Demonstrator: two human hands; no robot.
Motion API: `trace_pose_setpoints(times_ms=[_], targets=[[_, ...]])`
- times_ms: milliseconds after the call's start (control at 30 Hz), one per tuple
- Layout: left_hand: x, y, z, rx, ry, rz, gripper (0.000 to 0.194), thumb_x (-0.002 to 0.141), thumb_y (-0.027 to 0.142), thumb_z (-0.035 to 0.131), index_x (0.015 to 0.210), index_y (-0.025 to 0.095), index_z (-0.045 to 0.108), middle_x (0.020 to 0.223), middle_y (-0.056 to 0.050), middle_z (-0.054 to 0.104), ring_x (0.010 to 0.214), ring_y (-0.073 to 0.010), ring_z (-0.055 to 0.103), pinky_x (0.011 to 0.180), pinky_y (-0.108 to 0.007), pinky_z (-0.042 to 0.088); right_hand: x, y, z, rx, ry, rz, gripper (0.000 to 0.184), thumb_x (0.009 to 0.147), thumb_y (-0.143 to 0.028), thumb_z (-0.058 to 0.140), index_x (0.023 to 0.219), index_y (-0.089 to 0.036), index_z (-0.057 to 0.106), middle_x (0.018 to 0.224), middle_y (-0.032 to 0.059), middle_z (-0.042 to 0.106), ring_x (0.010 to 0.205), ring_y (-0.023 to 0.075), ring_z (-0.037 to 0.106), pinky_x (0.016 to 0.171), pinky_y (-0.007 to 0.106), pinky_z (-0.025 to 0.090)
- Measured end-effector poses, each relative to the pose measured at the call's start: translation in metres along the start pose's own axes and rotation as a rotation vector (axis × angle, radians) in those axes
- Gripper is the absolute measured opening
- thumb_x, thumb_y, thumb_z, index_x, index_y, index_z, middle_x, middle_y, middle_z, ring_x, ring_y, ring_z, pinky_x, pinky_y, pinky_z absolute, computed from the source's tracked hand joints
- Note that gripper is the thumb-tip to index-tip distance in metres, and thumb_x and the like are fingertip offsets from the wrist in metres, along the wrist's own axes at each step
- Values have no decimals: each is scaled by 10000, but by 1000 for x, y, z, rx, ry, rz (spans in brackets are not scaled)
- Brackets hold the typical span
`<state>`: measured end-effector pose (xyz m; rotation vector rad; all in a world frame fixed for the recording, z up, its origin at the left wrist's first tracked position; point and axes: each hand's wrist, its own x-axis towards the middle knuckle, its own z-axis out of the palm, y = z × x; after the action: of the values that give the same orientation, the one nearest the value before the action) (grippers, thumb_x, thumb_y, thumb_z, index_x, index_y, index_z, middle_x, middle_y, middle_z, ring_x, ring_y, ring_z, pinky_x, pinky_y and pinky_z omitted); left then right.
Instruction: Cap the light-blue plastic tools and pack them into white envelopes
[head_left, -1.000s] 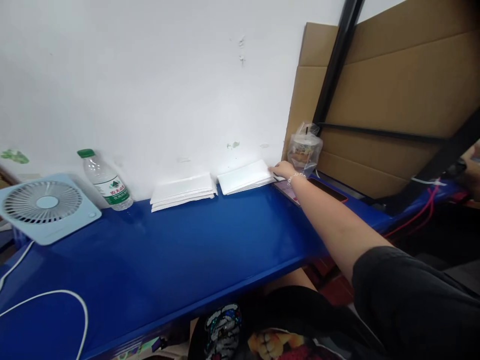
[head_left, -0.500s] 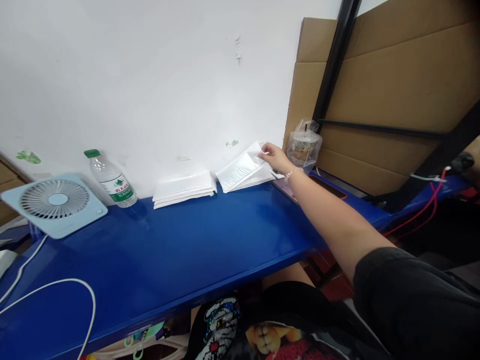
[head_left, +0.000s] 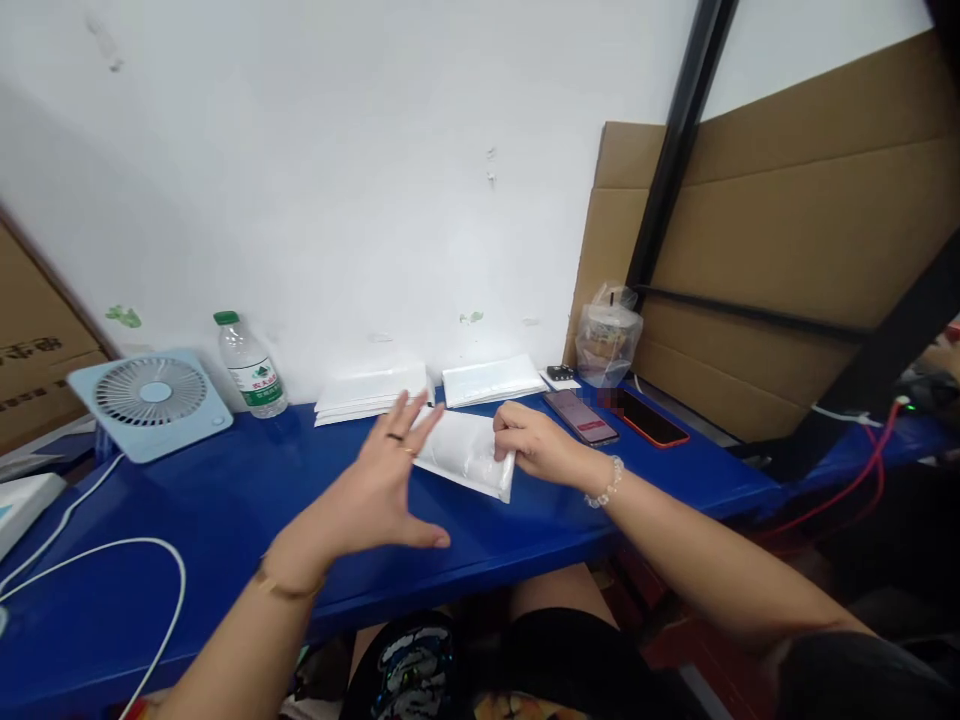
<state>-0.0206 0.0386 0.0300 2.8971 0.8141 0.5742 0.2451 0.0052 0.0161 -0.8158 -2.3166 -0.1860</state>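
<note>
A white, shiny flat packet like a padded mailer (head_left: pixel 461 448) is held at its right end by my right hand (head_left: pixel 532 442), whose fingers are closed on it. My left hand (head_left: pixel 379 482) is spread open at the packet's left end, thumb toward me; whether its fingertips touch the packet I cannot tell. Behind, against the wall, lie two piles of similar white packets: the left pile (head_left: pixel 352 395) behind my left hand, and the right pile (head_left: pixel 491 380) just beyond the held packet.
On the blue table (head_left: pixel 247 520), a light-blue fan (head_left: pixel 156 395) and a water bottle (head_left: pixel 255 370) stand left, with a white cable (head_left: pixel 176 560) nearer me. Two phones (head_left: pixel 581 415) and a bagged drink cup (head_left: pixel 609 340) are at right, beside a black metal post (head_left: pixel 671 150) and cardboard (head_left: pixel 787 220).
My right hand has drawn one packet off the right pile, toward me and to the left. My left hand has come into view, open, beside it. The view has shifted slightly.
</note>
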Motion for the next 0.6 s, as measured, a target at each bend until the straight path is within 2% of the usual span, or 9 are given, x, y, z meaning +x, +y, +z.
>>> trace_pose_setpoints(times_ms=[33, 67, 133, 200, 267, 333, 400, 467, 600], targets=[[9, 2, 3, -1, -25, 12, 1168, 539, 619, 737, 1467, 251, 131, 1523, -111, 158, 1386, -375, 87, 1111, -535, 137, 6, -3, -1, 37, 54, 0, 299, 702, 55, 418, 697, -185, 596, 795, 39, 500, 768, 150, 490, 653, 261, 394], [18, 3, 6, -8, -53, 23, 1238, 491, 614, 757, 1472, 255, 92, 1528, -105, 149, 1391, -375, 55, 1118, -539, 85, 10, -5, -1, 84, 93, 14, 292, 697, 50, 424, 686, -191, 589, 790, 36, 499, 762, 150, 499, 650, 264, 402], [34, 3, 13, -37, -105, 28, 1171, 512, 543, 764, 1460, 261, 137, 1488, -98, 270, 1374, -357, 166, 1119, -537, 69, 15, -5, -1, 175, 154, 86, 258, 707, 15, 448, 659, -208, 569, 787, 34, 502, 751, 157, 514, 646, 276, 421], [44, -1, 17, -91, -132, 8, 995, 580, 446, 736, 1422, 260, 239, 1395, -84, 423, 1286, -313, 363, 1107, -481, 186, 13, 0, 1, 233, 188, 173, 230, 721, -32, 474, 629, -226, 557, 804, 37, 519, 750, 173, 523, 650, 301, 437], [47, -7, 17, -146, -138, -18, 863, 625, 365, 694, 1384, 244, 302, 1311, -69, 505, 1171, -261, 490, 1027, -382, 344, 5, 12, 6, 256, 208, 234, 225, 714, -60, 498, 614, -247, 576, 844, 44, 554, 786, 198, 535, 693, 343, 449], [48, -16, 14, -146, -133, -58, 782, 648, 313, 657, 1357, 228, 338, 1262, -62, 539, 1091, -232, 544, 915, -315, 430, -4, 25, 12, 275, 226, 291, 236, 681, -64, 531, 635, -277, 622, 875, 43, 597, 867, 233, 541, 795, 404, 441], [49, -23, 8, -53, -141, -96, 687, 662, 280, 627, 1311, 233, 404, 1203, -54, 572, 1036, -225, 570, 850, -300, 450, -10, 36, 20, 371, 268, 413, 241, 652, -74, 561, 677, -294, 656, 894, 36, 630, 938, 252, 539, 886, 442, 414], [54, -28, 1, 119, -153, -115, 604, 662, 266, 615, 1248, 237, 473, 1118, -55, 604, 972, -231, 588, 802, -309, 450, -9, 42, 29, 609, 387, 633, 199, 662, -122, 588, 750, -280, 670, 924, 29, 645, 954, 240, 555, 903, 430, 430], [81, -21, -15, 492, -172, -54, 508, 660, 245, 626, 1159, 207, 537, 1018, -90, 623, 897, -246, 596, 747, -336, 415, 7, 43, 52, 1392, 664, 1091, 150, 781, -314, 566, 882, -220, 624, 931, 34, 651, 828, 191, 626, 801, 398, 518]])
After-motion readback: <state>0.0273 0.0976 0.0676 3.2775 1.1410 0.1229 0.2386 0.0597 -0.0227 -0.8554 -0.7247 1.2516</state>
